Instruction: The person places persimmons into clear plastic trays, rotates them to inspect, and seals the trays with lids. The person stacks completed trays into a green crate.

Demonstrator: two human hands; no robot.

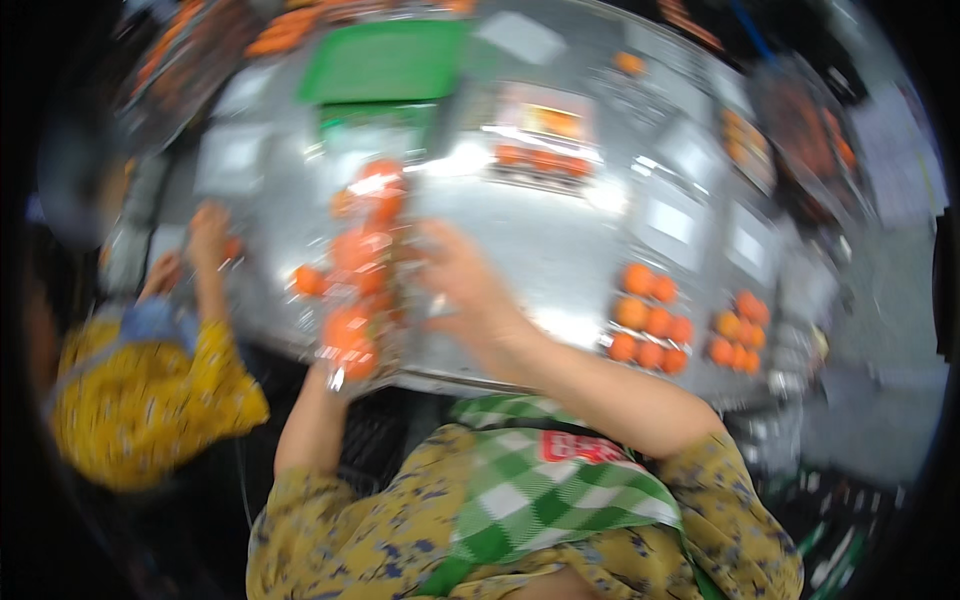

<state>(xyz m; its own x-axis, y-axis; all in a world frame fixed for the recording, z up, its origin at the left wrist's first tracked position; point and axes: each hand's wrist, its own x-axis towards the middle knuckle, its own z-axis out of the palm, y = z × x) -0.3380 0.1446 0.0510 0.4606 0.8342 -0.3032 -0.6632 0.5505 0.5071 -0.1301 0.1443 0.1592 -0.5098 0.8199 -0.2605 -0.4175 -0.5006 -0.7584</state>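
Observation:
A clear plastic clamshell pack point(360, 262) of round orange fruits stands tilted on its side over the front of the metal table. My left forearm point(309, 431) runs up to its lower end. The pack hides most of my left hand, which supports it. My right hand point(469, 292) is just right of the pack, fingers apart and nothing seen in them. Motion blur leaves unclear whether its fingertips touch the plastic. A loose-looking orange fruit point(307, 280) shows just left of the pack.
The metal table point(517, 247) carries a green tray point(386, 60), a fruit pack with a printed label point(551, 120), and filled packs point(651, 319) at right. Pale trays point(671, 217) lie behind those. Close on my left, a co-worker's hands point(210, 229) are over the table.

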